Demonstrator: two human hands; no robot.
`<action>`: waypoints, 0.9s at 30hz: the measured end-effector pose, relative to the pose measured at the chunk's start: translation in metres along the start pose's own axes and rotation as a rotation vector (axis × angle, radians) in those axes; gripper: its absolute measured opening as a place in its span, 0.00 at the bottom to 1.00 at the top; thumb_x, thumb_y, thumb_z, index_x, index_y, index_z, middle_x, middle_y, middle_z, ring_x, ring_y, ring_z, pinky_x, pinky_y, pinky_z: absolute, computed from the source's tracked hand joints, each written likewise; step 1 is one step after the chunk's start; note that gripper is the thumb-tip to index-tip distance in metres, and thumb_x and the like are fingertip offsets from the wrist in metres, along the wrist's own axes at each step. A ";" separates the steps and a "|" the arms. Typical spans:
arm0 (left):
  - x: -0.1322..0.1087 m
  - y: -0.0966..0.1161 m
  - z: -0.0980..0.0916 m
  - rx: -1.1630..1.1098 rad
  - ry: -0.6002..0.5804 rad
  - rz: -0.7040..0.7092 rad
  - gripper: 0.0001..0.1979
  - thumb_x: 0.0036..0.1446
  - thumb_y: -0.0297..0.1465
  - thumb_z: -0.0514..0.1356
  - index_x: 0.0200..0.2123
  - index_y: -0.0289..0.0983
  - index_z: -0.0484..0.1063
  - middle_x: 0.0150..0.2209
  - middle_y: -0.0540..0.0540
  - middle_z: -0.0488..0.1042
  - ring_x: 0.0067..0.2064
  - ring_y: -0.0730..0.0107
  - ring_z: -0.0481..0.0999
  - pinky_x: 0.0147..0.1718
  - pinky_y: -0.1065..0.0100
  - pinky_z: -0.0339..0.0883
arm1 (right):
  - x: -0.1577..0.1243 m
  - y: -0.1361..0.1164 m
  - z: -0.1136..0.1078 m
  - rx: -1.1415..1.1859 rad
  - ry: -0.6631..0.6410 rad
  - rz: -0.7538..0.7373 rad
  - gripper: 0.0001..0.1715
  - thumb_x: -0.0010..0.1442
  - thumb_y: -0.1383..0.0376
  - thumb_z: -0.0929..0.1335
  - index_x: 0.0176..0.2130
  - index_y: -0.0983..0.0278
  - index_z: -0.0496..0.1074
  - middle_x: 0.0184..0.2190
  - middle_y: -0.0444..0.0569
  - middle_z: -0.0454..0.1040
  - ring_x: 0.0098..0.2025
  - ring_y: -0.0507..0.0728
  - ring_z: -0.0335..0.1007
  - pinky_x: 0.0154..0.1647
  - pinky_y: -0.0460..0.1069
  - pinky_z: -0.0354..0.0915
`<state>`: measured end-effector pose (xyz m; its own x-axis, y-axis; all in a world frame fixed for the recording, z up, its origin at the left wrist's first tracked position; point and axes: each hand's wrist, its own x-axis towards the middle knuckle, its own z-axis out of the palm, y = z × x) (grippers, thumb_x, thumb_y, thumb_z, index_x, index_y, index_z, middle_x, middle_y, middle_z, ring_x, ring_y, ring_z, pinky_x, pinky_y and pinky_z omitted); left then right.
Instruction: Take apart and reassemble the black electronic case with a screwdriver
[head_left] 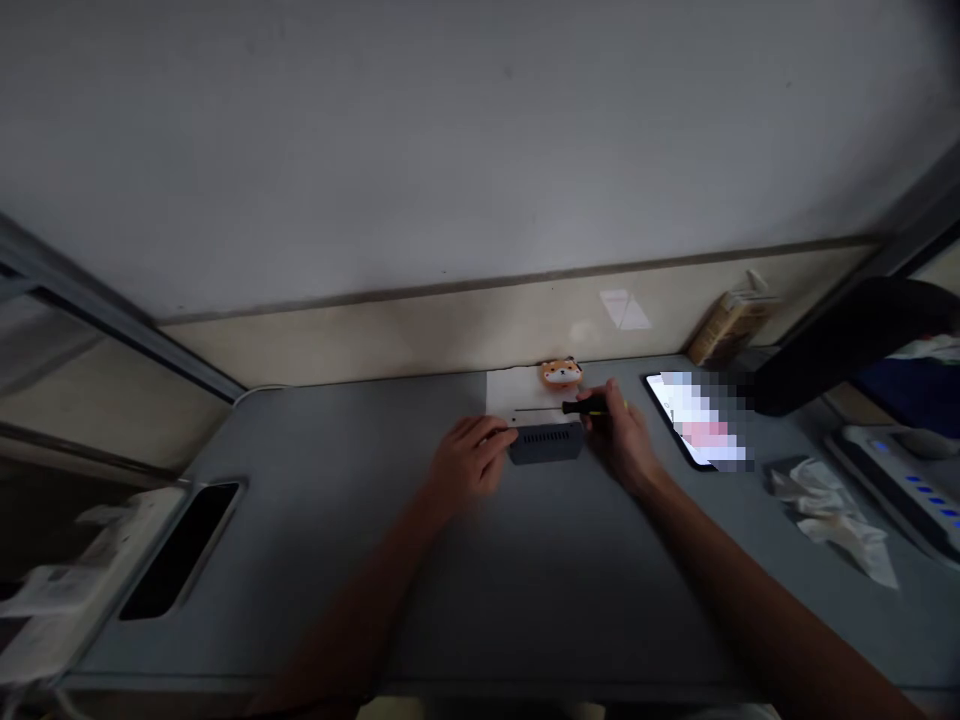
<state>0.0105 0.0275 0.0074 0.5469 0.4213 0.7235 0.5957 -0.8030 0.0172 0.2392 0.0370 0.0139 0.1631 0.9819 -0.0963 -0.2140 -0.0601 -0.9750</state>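
My right hand (621, 432) is closed around a screwdriver (581, 406) with a black and yellow handle. Its thin shaft points left, lying level just above the far edge of a dark grey box (546, 448) with a row of vent slots. Thumb and fingers of my left hand (471, 458) grip the left end of that box. Behind it is a white sheet (513, 388), with an orange and white animal-face case (561, 374) at its right. Whether the screwdriver tip touches anything cannot be made out.
A lit phone (675, 410) lies right of my right hand, near crumpled tissue (836, 510) and a grey device with blue lights (907, 485). A drink carton (731, 325) leans by the wall. Another phone (180, 550) is at the table's left edge.
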 end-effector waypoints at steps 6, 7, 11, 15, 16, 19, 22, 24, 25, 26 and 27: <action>0.003 0.007 -0.004 0.113 0.162 0.005 0.15 0.59 0.16 0.52 0.38 0.39 0.73 0.33 0.47 0.78 0.32 0.69 0.75 0.33 0.66 0.67 | -0.006 -0.002 0.004 -0.137 -0.028 -0.064 0.41 0.43 0.27 0.68 0.29 0.62 0.74 0.18 0.41 0.67 0.19 0.50 0.55 0.20 0.47 0.50; 0.004 0.010 -0.004 0.113 0.183 -0.009 0.14 0.59 0.17 0.53 0.39 0.39 0.73 0.34 0.47 0.78 0.32 0.68 0.76 0.34 0.66 0.68 | -0.007 -0.003 0.005 -0.144 -0.034 -0.072 0.41 0.44 0.28 0.68 0.28 0.62 0.74 0.18 0.41 0.67 0.19 0.50 0.54 0.20 0.47 0.50; 0.005 0.023 -0.001 0.064 0.109 -0.036 0.15 0.61 0.20 0.54 0.47 0.39 0.73 0.43 0.43 0.80 0.42 0.64 0.80 0.42 0.63 0.71 | -0.006 -0.004 0.004 -0.161 -0.046 -0.053 0.39 0.46 0.30 0.69 0.29 0.62 0.75 0.16 0.41 0.64 0.19 0.51 0.56 0.21 0.47 0.50; 0.004 0.026 0.005 0.005 -0.017 -0.023 0.18 0.63 0.21 0.55 0.53 0.40 0.72 0.47 0.42 0.80 0.49 0.63 0.79 0.48 0.61 0.72 | -0.003 -0.004 0.002 -0.145 -0.009 -0.029 0.40 0.45 0.28 0.67 0.29 0.62 0.75 0.16 0.40 0.64 0.20 0.51 0.56 0.21 0.47 0.50; 0.004 0.025 0.005 0.000 -0.014 -0.020 0.18 0.63 0.20 0.55 0.52 0.40 0.72 0.47 0.43 0.80 0.49 0.63 0.79 0.48 0.61 0.72 | -0.002 -0.004 0.002 -0.150 -0.014 -0.028 0.40 0.45 0.28 0.67 0.29 0.62 0.75 0.16 0.40 0.64 0.20 0.51 0.56 0.21 0.47 0.50; 0.004 0.021 0.004 -0.005 -0.002 -0.013 0.17 0.61 0.19 0.55 0.49 0.40 0.74 0.45 0.43 0.80 0.48 0.63 0.80 0.46 0.61 0.73 | -0.002 -0.004 0.002 -0.175 -0.056 -0.034 0.39 0.45 0.29 0.68 0.29 0.61 0.75 0.17 0.40 0.65 0.20 0.51 0.56 0.21 0.47 0.50; 0.006 0.018 0.000 -0.005 0.018 -0.022 0.14 0.61 0.19 0.55 0.44 0.39 0.75 0.42 0.44 0.80 0.45 0.63 0.80 0.43 0.62 0.73 | -0.002 -0.004 0.002 -0.157 -0.043 -0.036 0.38 0.45 0.30 0.69 0.28 0.61 0.75 0.17 0.40 0.65 0.20 0.50 0.56 0.21 0.47 0.50; 0.007 0.017 -0.003 0.004 0.053 -0.037 0.13 0.59 0.18 0.54 0.40 0.39 0.74 0.39 0.45 0.80 0.42 0.65 0.80 0.41 0.63 0.72 | -0.001 -0.004 0.001 -0.092 0.000 -0.010 0.39 0.44 0.29 0.69 0.29 0.62 0.76 0.16 0.39 0.64 0.19 0.50 0.55 0.20 0.47 0.49; 0.008 0.016 -0.005 0.013 0.071 -0.042 0.13 0.58 0.18 0.54 0.38 0.39 0.74 0.37 0.46 0.80 0.40 0.65 0.80 0.40 0.63 0.72 | 0.000 -0.005 0.000 -0.047 0.020 0.009 0.40 0.44 0.29 0.69 0.29 0.62 0.76 0.16 0.39 0.63 0.19 0.49 0.55 0.19 0.47 0.49; 0.008 0.015 -0.006 0.026 0.085 -0.051 0.12 0.57 0.18 0.54 0.35 0.39 0.73 0.35 0.46 0.79 0.38 0.65 0.79 0.39 0.64 0.71 | 0.001 -0.005 -0.001 0.003 0.035 0.031 0.40 0.44 0.29 0.69 0.29 0.62 0.76 0.15 0.39 0.63 0.18 0.49 0.55 0.19 0.46 0.49; 0.009 0.014 -0.007 0.044 0.097 -0.065 0.12 0.57 0.18 0.55 0.33 0.39 0.73 0.33 0.47 0.79 0.37 0.66 0.79 0.38 0.64 0.70 | 0.002 -0.006 -0.002 0.055 0.048 0.049 0.39 0.43 0.29 0.70 0.29 0.62 0.75 0.14 0.39 0.62 0.17 0.49 0.54 0.18 0.46 0.48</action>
<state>0.0195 0.0166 0.0189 0.4478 0.4271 0.7855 0.6546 -0.7551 0.0373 0.2424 0.0391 0.0189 0.1971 0.9682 -0.1541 -0.2749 -0.0963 -0.9566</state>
